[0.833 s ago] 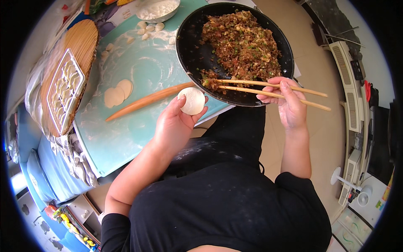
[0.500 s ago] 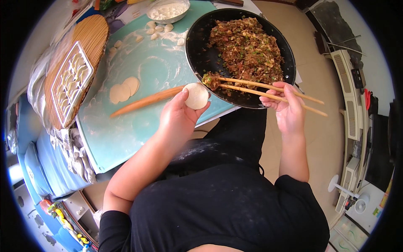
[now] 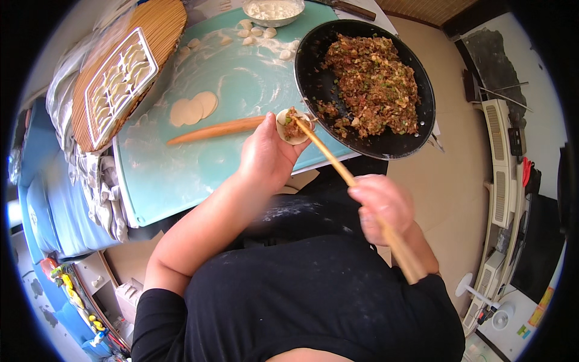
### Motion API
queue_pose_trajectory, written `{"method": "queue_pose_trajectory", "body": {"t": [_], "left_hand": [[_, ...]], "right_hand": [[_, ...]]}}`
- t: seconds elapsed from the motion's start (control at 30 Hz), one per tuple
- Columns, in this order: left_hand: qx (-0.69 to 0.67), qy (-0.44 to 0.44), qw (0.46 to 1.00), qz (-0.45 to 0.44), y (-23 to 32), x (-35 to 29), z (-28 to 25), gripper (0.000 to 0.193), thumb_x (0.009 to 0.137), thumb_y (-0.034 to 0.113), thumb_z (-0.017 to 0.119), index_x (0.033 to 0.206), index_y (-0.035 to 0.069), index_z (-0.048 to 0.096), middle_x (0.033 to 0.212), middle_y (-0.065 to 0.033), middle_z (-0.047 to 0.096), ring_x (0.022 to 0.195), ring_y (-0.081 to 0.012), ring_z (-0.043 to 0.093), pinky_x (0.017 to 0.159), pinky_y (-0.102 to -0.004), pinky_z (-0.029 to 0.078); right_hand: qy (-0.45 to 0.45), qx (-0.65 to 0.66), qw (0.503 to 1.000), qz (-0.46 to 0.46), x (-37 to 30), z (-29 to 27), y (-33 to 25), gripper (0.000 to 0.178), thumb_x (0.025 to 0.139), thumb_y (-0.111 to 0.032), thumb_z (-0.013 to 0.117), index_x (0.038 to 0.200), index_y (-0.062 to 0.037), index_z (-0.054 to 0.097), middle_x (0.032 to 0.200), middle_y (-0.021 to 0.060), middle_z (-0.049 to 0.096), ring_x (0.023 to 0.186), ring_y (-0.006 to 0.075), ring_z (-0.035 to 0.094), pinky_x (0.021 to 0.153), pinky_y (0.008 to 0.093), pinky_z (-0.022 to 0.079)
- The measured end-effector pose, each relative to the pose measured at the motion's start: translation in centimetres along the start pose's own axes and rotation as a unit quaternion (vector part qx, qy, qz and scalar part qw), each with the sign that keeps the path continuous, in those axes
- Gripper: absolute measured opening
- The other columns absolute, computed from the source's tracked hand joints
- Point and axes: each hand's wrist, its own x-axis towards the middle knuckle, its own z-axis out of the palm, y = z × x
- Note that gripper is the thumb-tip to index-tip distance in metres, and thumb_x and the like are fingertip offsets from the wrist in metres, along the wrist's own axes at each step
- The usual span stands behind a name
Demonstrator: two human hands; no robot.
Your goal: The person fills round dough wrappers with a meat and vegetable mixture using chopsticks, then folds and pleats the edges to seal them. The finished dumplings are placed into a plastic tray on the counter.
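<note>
My left hand [image 3: 267, 155] is closed round a round dumpling wrapper [image 3: 283, 134], cupping it near the mat's front edge. A lump of chopped filling [image 3: 292, 125] lies in the wrapper. My right hand [image 3: 385, 206], a little blurred, grips wooden chopsticks [image 3: 338, 166], whose tips touch the filling. Just beyond, the black pan [image 3: 313, 66] holds a large heap of brown filling [image 3: 377, 84] flecked with green. Left of my left hand, a wooden rolling pin [image 3: 211, 131] lies on the mat, its right end hidden behind that hand. Several flat wrappers [image 3: 193, 109] overlap beyond it.
The floured turquoise mat [image 3: 181, 196] covers the table. Several small dough pieces [image 3: 256, 31] lie near a bowl of flour [image 3: 273, 9] at the back. At left, a round woven tray [image 3: 166, 24] carries a white tray of shaped dumplings [image 3: 117, 87]. A knife handle [image 3: 350, 8] shows at the back.
My right hand has brought the chopsticks left and down from the pan to the wrapper. The lump of filling they held now lies in the wrapper. The whole view has shifted slightly.
</note>
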Motion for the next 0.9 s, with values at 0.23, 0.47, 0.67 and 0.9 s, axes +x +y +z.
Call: {"method": "queue_pose_trajectory", "body": {"t": [0.23,0.47,0.67,0.9], "left_hand": [[0.018,-0.013,1.0,-0.006,0.4,-1.1,0.5,0.043,0.097,0.029,0.023,0.118,-0.004,0.041,0.12,-0.0179,0.049,0.112,-0.0283,0.048,0.097,-0.0399,0.039],[0.023,-0.056,0.998,-0.031,0.9,-1.8,2.0,0.045,0.097,0.03,0.024,0.119,-0.005,0.041,0.12,-0.0184,0.049,0.112,-0.0297,0.049,0.097,-0.0402,0.039],[0.037,-0.086,0.993,-0.071,1.0,-1.5,2.6,0.048,0.096,0.032,0.025,0.121,-0.006,0.04,0.121,-0.021,0.048,0.113,-0.0314,0.048,0.097,-0.0416,0.039],[0.039,-0.125,0.984,-0.117,1.1,-2.3,2.8,0.049,0.095,0.034,0.03,0.12,-0.007,0.041,0.12,-0.0222,0.048,0.114,-0.0319,0.047,0.097,-0.0408,0.039]], "right_hand": [[0.269,0.31,0.897,0.165,-0.7,-1.9,1.4,0.03,0.094,-0.022,0.034,0.096,0.0036,0.049,0.076,0.0156,0.056,0.067,0.0242,0.059,0.058,0.0362,0.055],[0.399,0.399,0.799,0.209,-1.2,-4.6,4.0,0.032,0.094,-0.026,0.035,0.094,0.0012,0.052,0.074,0.0117,0.057,0.06,0.0226,0.059,0.058,0.034,0.054],[0.364,0.21,0.852,0.312,-3.2,-5.5,7.0,0.032,0.094,-0.025,0.037,0.09,0.0027,0.053,0.072,0.0113,0.055,0.058,0.0225,0.058,0.056,0.0328,0.053],[0.345,0.394,0.817,0.24,-3.7,-8.8,7.2,0.032,0.094,-0.026,0.036,0.092,0.001,0.053,0.071,0.0108,0.056,0.058,0.0204,0.057,0.051,0.0326,0.052]]}}
